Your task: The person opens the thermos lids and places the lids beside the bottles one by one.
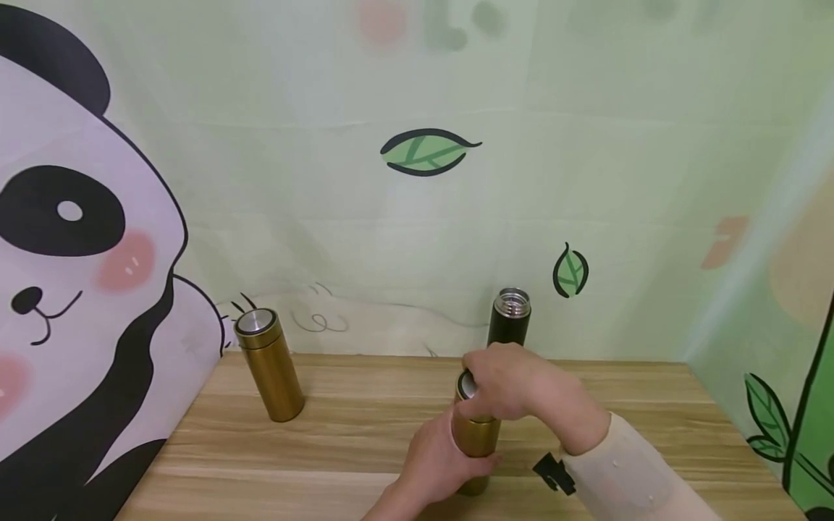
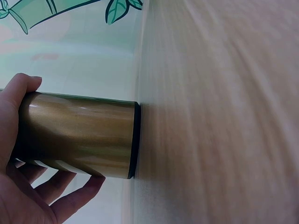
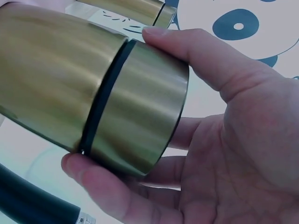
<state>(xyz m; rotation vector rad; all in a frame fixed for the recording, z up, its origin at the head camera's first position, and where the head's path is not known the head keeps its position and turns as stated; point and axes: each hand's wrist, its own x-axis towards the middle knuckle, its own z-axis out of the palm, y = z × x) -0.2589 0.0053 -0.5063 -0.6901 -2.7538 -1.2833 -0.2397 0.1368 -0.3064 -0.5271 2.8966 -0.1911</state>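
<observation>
A gold thermos flask (image 1: 481, 438) stands upright near the front of the table, with both hands on it. My left hand (image 1: 431, 456) grips its body; the left wrist view shows the thumb on one side, the fingers on the other, and the flask's black base (image 2: 135, 140) right at the tabletop. From above, my right hand (image 1: 517, 383) holds the gold lid (image 3: 142, 107) between thumb and fingers. A dark ring (image 3: 105, 98) shows between lid and body. Just behind stands a black flask (image 1: 510, 322) without a lid, its steel mouth showing.
Another gold flask (image 1: 272, 373), lid on, stands at the left back of the wooden table (image 1: 365, 405). A printed cloth backdrop (image 1: 313, 181) with a panda and leaves hangs right behind the table's back edge.
</observation>
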